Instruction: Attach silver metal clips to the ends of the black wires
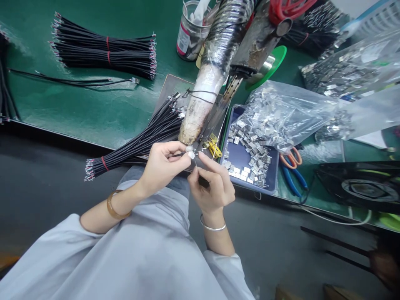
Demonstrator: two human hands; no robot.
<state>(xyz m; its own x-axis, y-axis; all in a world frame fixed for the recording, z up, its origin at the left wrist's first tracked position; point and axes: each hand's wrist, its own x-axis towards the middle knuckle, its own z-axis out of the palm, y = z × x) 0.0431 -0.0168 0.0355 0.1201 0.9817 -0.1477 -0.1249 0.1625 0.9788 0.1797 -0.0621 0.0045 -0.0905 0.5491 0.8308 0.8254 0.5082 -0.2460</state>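
Observation:
My left hand is closed, pinching the end of a black cable between thumb and forefinger below the taped duct's mouth. White tips cover the thumb and forefinger. Close beside it, my right hand is closed, fingers curled, with a thin pale sliver showing at the thumb; what it grips I cannot make out. At the fingertips there is a small metal part, too small to tell clearly. A bundle of black cables tied with a red band lies left of the duct. Yellow clip-like pieces sit just beyond my right hand.
A taped duct and a metal tool holder hang over the work spot. Right of them stands a blue tray of metal connectors, with a plastic bag and pliers. Another cable bundle lies at the back left.

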